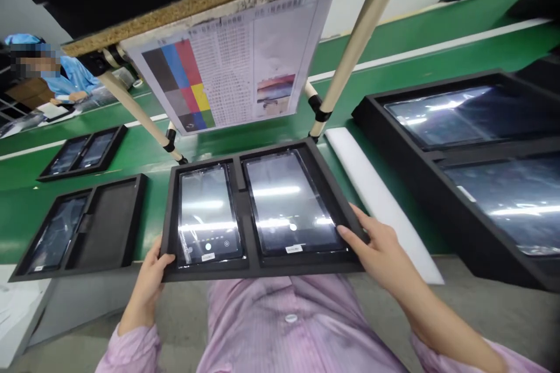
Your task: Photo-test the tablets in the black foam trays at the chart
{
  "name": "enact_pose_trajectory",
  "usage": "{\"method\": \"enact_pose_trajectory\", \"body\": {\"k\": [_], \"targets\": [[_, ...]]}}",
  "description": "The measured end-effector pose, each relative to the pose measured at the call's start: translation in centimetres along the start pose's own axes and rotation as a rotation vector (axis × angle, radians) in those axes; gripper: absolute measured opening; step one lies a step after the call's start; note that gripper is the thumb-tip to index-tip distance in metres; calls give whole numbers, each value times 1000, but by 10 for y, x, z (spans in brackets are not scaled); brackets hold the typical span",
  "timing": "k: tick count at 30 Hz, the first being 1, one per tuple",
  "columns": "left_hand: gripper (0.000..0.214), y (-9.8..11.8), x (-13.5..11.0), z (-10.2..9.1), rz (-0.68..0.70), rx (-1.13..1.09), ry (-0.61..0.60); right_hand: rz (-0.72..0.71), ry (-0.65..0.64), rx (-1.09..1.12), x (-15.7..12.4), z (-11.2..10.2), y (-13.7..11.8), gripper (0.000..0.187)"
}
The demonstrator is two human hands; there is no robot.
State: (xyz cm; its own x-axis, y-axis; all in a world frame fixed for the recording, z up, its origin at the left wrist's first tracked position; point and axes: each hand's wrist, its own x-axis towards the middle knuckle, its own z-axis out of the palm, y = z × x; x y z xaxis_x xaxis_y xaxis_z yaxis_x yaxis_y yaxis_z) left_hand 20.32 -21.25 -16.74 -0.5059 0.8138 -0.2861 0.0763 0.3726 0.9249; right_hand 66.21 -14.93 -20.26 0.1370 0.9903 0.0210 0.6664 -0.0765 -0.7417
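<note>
Grips black tray by both near corners: left hand curled round the left one, right hand with fingers pressed together on the right rim. Holds two tablets side by side, over green tabletop edge. Beyond, colour chart hanging

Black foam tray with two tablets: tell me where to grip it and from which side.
Likely best by the side rims near the front corners, one hand from each side, thumbs on bare foam. The black foam tray is wide and flat, and its two tablets fill the pockets, leaving only rim off the glass. The left hand and right hand hold it so.
</note>
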Motion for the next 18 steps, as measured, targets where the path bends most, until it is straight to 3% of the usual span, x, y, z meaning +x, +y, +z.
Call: {"method": "enact_pose_trajectory", "body": {"k": [3, 5, 9, 12, 15, 18], "targets": [[59, -4, 1, 4, -28, -18, -27, 58, 39, 84, 4, 6, 14, 57], [62, -5, 2, 4, -10, -24, -32, 3, 89, 45, 14, -2, 18, 51], [69, -4, 7, 6, 39, -44, -21, -153, 347, -491, 38, -27, 34, 60], [71, -5, 13, 8, 66, -50, 0, -60, 247, -773, 46, -33, 54, 68], [69, -9, 18, 8, 103, -46, 16, 85, 164, -715, 46, -34, 71, 71], [75, -15, 21, 6, 153, -44, 43, -73, 217, -577, 44, -41, 75, 69]]}}
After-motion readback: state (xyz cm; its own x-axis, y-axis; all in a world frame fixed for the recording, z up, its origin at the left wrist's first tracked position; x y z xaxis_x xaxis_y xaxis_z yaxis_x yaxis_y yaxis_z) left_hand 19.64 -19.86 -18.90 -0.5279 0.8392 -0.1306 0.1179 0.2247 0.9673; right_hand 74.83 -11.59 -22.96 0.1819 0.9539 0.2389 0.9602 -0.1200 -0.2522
